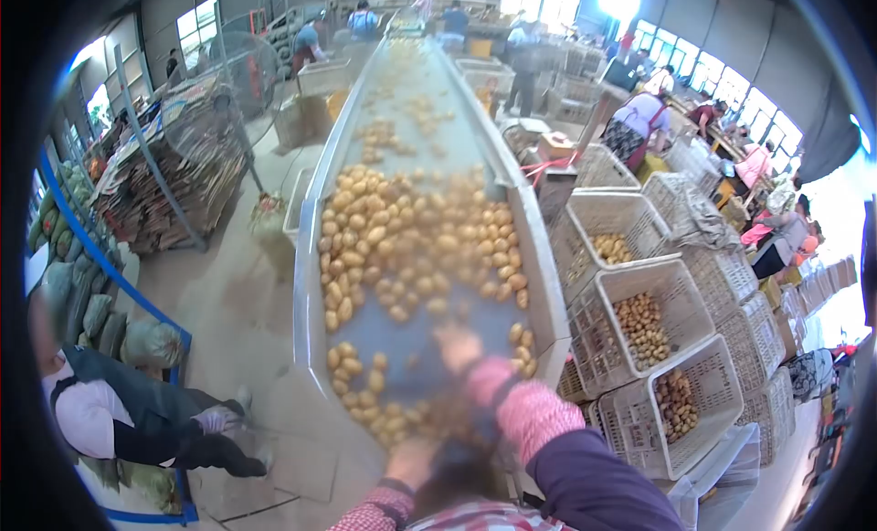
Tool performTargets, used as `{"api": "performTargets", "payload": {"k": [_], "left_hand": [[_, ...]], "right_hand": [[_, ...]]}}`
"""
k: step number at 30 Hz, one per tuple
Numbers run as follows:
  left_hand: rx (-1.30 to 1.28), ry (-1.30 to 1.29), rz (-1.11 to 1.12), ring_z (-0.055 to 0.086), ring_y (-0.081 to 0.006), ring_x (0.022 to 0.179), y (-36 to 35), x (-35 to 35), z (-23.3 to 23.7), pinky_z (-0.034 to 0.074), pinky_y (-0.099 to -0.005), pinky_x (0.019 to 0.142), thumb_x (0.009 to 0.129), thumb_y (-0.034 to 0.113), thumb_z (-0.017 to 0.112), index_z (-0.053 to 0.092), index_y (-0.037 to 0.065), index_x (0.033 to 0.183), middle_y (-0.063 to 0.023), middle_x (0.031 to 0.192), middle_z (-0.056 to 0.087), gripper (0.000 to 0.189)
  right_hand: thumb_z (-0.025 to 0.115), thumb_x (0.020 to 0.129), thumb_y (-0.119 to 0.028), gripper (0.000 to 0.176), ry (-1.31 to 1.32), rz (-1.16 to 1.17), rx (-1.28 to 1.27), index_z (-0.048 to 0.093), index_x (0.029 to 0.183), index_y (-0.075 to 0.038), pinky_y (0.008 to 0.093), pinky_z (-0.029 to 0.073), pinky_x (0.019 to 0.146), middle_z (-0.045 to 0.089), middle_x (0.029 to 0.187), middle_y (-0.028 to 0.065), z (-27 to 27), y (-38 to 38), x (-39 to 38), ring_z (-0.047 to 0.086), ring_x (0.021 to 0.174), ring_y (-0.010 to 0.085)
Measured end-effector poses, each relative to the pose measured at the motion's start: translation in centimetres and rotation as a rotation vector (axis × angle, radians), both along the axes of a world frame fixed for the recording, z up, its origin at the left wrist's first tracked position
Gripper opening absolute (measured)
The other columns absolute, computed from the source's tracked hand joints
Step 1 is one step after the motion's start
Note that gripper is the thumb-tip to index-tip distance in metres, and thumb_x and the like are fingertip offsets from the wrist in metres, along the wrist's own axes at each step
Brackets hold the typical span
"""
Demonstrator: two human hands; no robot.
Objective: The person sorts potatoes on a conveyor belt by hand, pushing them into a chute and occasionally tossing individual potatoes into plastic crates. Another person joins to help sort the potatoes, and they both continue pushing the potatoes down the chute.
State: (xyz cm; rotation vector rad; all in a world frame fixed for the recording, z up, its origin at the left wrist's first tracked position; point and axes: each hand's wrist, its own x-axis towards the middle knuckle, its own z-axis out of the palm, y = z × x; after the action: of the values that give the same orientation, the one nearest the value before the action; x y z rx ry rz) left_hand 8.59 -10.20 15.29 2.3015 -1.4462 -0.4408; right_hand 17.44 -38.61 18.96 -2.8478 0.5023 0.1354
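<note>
Nearest camera: red-and-white checked garment (484, 515), bottom edge of frame. Right hand (457, 346), centre, blurred; finger opening cannot be told, nor whether anything is gripped. Left hand (413, 462), low centre, beside the lower heap; fingers indistinct, grip likewise undetermined. Around both: small yellow-brown oval potatoes (375, 234), massed mid-frame and at lower centre on the smooth blue-grey belt (375, 337). Judged risks: a hard sweep could bruise skins or push potatoes over the pale metal side wall (541, 275); crowding at the near end could cause spillage or trapped fingers. Orientation: long axes mixed, some near the left wall running roughly up-down in frame, others slanted; rounded ends give no clear heading. Farther out, right: white perforated plastic crates (681, 293) holding more potatoes.
</note>
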Motion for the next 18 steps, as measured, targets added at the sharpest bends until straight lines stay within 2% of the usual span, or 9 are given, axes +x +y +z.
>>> {"api": "performTargets", "payload": {"k": [1,2,6,9,11,12,14,15,18], "left_hand": [[-0.018,0.008,0.001,0.065,-0.0302,0.109,-0.1,-0.2,0.7,0.051,-0.0449,0.094,0.093,0.030,0.065,0.071,0.015,0.123,-0.0083,0.117,0.070,0.034],[-0.032,0.018,0.002,0.065,-0.0299,0.110,0.0,-0.5,1.4,0.051,-0.0450,0.094,0.094,0.031,0.065,0.071,0.015,0.123,-0.0079,0.118,0.070,0.034],[-0.074,-0.040,-0.009,0.064,-0.0292,0.114,0.7,-0.3,-0.3,0.050,-0.0452,0.097,0.096,0.035,0.064,0.072,0.014,0.120,-0.0070,0.122,0.070,0.032],[-0.016,-0.047,-0.019,0.064,-0.0287,0.116,0.8,-0.8,-0.3,0.050,-0.0450,0.099,0.096,0.036,0.064,0.072,0.015,0.121,-0.0073,0.124,0.070,0.033],[-0.092,-0.100,-0.011,0.064,-0.0286,0.116,0.9,-0.9,-1.1,0.050,-0.0450,0.100,0.096,0.036,0.064,0.072,0.016,0.123,-0.0076,0.124,0.070,0.035],[-0.086,-0.098,-0.014,0.064,-0.0294,0.117,1.0,-0.9,-1.3,0.049,-0.0452,0.101,0.095,0.035,0.065,0.072,0.017,0.126,-0.0085,0.125,0.069,0.036],[-0.069,-0.100,-0.034,0.063,-0.0302,0.117,0.8,-0.8,-1.1,0.049,-0.0452,0.101,0.095,0.035,0.065,0.071,0.016,0.127,-0.0090,0.126,0.069,0.037],[-0.058,-0.101,-0.043,0.063,-0.0307,0.118,0.8,-0.9,-1.0,0.049,-0.0453,0.102,0.095,0.035,0.065,0.071,0.016,0.127,-0.0092,0.127,0.068,0.037],[-0.102,-0.074,-0.034,0.062,-0.0324,0.120,0.9,-1.1,-0.8,0.048,-0.0460,0.103,0.095,0.034,0.065,0.070,0.016,0.128,-0.0100,0.129,0.067,0.038]], "right_hand": [[0.044,0.100,-0.009,0.032,-0.108,0.060,-0.070,0.066,0.124,-0.013,0.0478,0.055,0.093,0.066,0.125,0.0155,-1.6,1.5,-3.0,0.069,0.110,0.0323],[0.047,0.099,-0.010,0.033,0.041,0.013,0.113,0.065,0.126,-0.012,0.0459,0.053,0.099,0.066,0.127,0.0160,-0.9,2.9,-5.4,0.066,0.115,0.0332],[0.048,0.100,-0.015,0.035,-0.435,0.149,0.120,0.067,0.128,-0.008,0.0432,0.049,0.105,0.067,0.127,0.0151,0.4,4.3,-19.5,0.062,0.118,0.0332],[0.046,0.106,-0.031,0.039,-0.787,-0.367,0.118,0.072,0.119,-0.004,0.0423,0.050,0.100,0.072,0.118,0.0122,7.2,1.1,-32.8,0.065,0.109,0.0282],[0.043,0.107,-0.039,0.046,-0.592,-0.960,0.178,0.067,0.123,-0.003,0.0369,0.051,0.087,0.070,0.110,0.0060,7.7,-3.8,-46.3,0.063,0.097,0.0188],[0.046,0.105,-0.037,0.046,-1.224,-1.218,0.454,0.064,0.127,-0.001,0.0366,0.051,0.090,0.068,0.108,0.0055,7.3,-6.0,-52.4,0.062,0.097,0.0199],[0.052,0.101,-0.033,0.047,-1.143,-1.496,0.049,0.063,0.133,0.001,0.0399,0.048,0.102,0.070,0.115,0.0115,7.4,-8.3,-68.0,0.063,0.106,0.0276],[0.051,0.102,-0.032,0.046,-0.991,-1.398,-0.359,0.063,0.133,0.000,0.0399,0.048,0.102,0.071,0.118,0.0158,5.6,-10.1,-77.5,0.064,0.108,0.0288],[0.051,0.102,-0.026,0.044,-0.587,-1.574,-0.418,0.064,0.131,0.003,0.0391,0.046,0.105,0.070,0.123,0.0175,7.3,-11.8,-79.3,0.061,0.115,0.0303]]}}
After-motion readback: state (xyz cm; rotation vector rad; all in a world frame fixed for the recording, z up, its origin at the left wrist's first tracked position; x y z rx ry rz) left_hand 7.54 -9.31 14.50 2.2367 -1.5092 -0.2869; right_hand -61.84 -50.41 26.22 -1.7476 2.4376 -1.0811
